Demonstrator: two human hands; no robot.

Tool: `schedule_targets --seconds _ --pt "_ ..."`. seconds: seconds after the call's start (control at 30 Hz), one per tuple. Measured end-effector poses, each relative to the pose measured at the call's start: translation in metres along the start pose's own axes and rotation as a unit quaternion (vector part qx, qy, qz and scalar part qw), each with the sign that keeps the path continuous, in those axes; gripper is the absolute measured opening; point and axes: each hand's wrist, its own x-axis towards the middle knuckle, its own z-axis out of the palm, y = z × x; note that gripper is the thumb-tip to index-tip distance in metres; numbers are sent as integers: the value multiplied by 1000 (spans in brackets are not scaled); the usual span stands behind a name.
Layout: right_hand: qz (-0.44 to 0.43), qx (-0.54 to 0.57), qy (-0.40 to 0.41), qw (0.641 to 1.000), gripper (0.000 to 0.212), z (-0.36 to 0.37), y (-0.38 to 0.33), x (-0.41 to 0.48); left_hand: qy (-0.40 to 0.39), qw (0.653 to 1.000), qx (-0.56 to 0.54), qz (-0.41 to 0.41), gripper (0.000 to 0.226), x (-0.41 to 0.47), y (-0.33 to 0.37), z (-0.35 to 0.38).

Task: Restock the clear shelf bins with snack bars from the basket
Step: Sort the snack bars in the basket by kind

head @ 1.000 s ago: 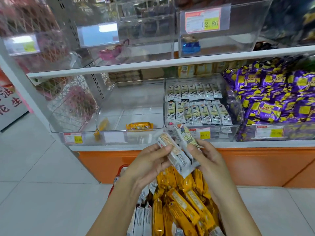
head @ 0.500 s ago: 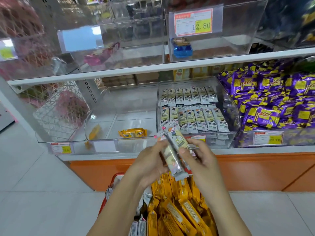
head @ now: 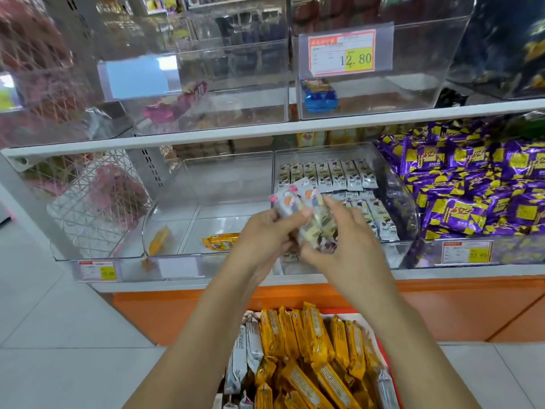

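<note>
My left hand (head: 262, 234) and my right hand (head: 345, 246) together hold a small bundle of white snack bars (head: 303, 211) in front of the lower shelf. Behind the bundle stands a clear bin (head: 408, 199) with rows of the same white bars (head: 330, 172). Left of it, another clear bin (head: 177, 202) holds a single yellow bar (head: 219, 241). Below my arms, the red basket (head: 383, 358) is packed with yellow bars (head: 312, 349) and a few white ones (head: 241, 355).
Purple-and-yellow wrapped snacks (head: 472, 184) fill the bin on the right. Upper-shelf clear bins carry a 12.80 price tag (head: 342, 53) and a blue pack (head: 320, 97). A wire rack (head: 88, 202) stands at left. The shelf base (head: 442, 308) is orange, on a tiled floor.
Both hands have risen with the white bars from above the basket to in front of the bin of white bars. The bars are now bunched together between the hands.
</note>
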Motion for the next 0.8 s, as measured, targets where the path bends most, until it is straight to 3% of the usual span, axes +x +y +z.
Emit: schedule_targets --seconds 0.07,0.1,0.17,0.23,0.3,0.37,0.43,0.5,0.67,0.8 --pt "39 5 24 999 71 -8 6 19 38 990 120 60 30 10 5 -2" --pt "65 -3 27 997 68 -11 12 30 76 968 218 98 34 16 5 -5" --pt "116 -45 11 992 64 -10 26 53 106 878 434 170 46 29 1 -13" --pt "143 -94 -29 985 61 1 39 72 31 793 573 203 58 43 -6 -17" --pt "149 -128 -68 978 57 17 46 83 -49 720 657 216 63 57 -14 -20" --pt "147 -133 -77 977 51 32 48 87 -72 642 729 225 60 69 -20 -23" --pt "136 -135 -67 979 49 43 48 84 -75 593 769 228 57 77 -21 -26" --pt "117 -152 -72 979 51 50 47 76 -73 597 764 234 53 81 -21 -27" --pt "103 -165 -108 975 51 51 43 65 -53 650 716 251 39 83 -19 -26" --pt "103 -131 -97 981 48 35 41 61 -22 723 642 255 30 61 -19 -23"
